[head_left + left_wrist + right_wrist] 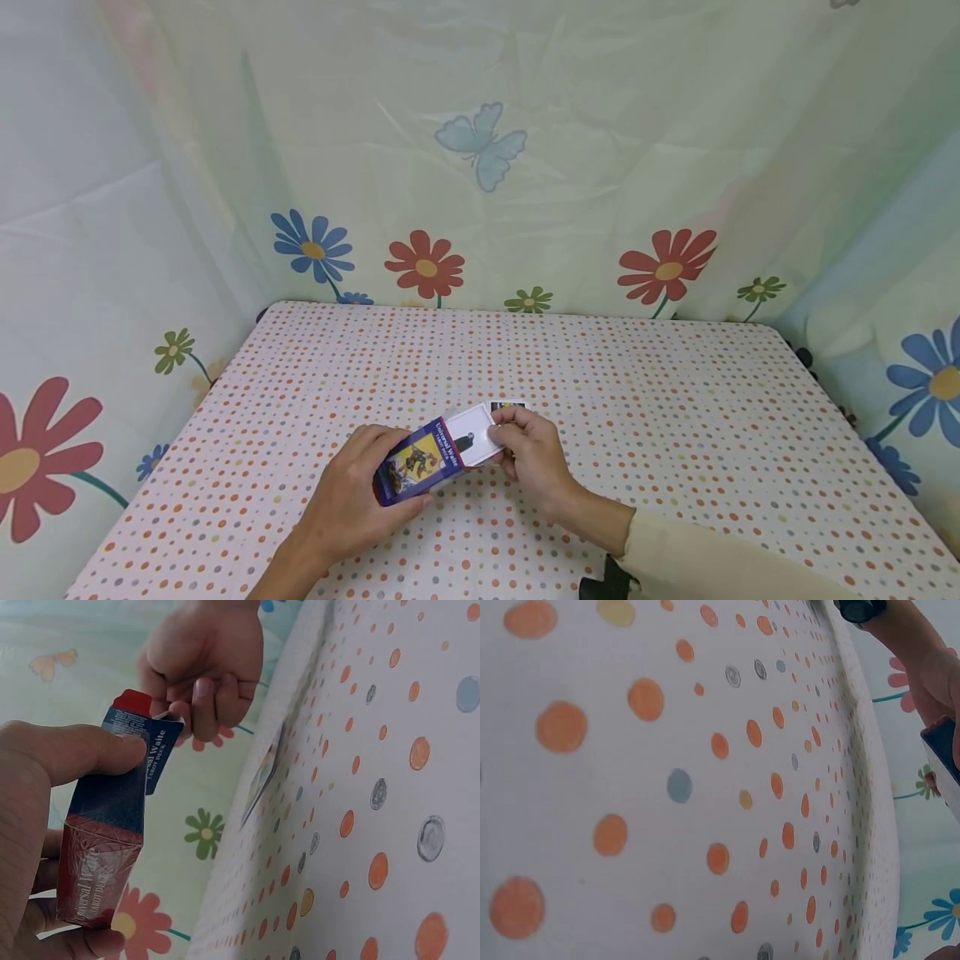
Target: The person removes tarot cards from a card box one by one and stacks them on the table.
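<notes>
My left hand (356,492) grips a blue tarot card box (416,467) with a yellow picture on its face, tilted above the table. The left wrist view shows the thumb on this box (109,787) and fingers round its red lower end. From its far end sticks out a white panel (474,435) with a small dark mark; whether this is the lid's inside or a card, I cannot tell. The thumb and fingers of my right hand (532,454) pinch that panel's edge. Just behind, a picture card (508,406) lies on the table, partly hidden by the right hand.
A white cloth with coloured dots covers the table (637,400). Curtains (577,167) printed with flowers and a butterfly hang behind it and at both sides. A black strap-like object (606,581) shows by the right sleeve.
</notes>
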The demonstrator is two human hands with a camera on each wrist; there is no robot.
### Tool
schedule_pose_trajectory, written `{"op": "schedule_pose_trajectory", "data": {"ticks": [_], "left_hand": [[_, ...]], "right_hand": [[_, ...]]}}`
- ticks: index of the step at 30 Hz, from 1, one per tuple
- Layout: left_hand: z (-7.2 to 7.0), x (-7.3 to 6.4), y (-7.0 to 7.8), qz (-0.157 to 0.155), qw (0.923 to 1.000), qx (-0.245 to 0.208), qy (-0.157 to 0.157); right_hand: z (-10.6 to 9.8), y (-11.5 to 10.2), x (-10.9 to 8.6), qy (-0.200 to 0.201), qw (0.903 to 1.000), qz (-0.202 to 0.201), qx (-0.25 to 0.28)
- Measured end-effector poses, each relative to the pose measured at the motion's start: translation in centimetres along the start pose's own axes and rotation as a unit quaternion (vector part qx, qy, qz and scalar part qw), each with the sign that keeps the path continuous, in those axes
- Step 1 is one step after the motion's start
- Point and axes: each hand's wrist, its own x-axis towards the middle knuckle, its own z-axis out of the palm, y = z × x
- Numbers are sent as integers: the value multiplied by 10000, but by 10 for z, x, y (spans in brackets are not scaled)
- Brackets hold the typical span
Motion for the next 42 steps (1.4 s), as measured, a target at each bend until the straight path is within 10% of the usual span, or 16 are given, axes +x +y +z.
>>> {"op": "schedule_pose_trajectory", "data": {"ticks": [21,42], "left_hand": [[0,-2,1,-104,9999,57,-52],[1,0,0,28,9999,103,34]], "right_hand": [[-19,2,15,163,9989,-437,-16],[-48,-3,36,-878,9929,-439,-666]]}}
